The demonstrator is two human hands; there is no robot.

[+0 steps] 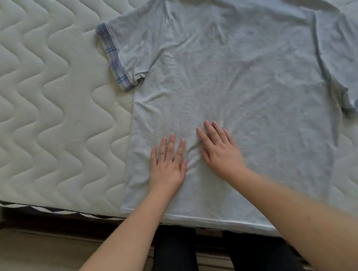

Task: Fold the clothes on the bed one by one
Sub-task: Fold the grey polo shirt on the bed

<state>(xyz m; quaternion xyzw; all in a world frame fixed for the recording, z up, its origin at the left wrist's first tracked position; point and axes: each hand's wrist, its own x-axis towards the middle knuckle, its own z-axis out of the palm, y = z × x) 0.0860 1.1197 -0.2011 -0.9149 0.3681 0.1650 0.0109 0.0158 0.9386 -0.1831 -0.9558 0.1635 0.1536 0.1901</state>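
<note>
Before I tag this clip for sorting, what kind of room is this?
Most likely a bedroom. A grey shirt lies spread flat on a bare quilted mattress, with both hands, left hand and right hand, pressed flat on it. A dark bed frame and pale floor show below the mattress edge.

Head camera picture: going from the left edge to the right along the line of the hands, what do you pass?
Bare quilted mattress → left hand, flat on the grey shirt → right hand, also flat on it → the rest of the shirt → mattress again.
</note>
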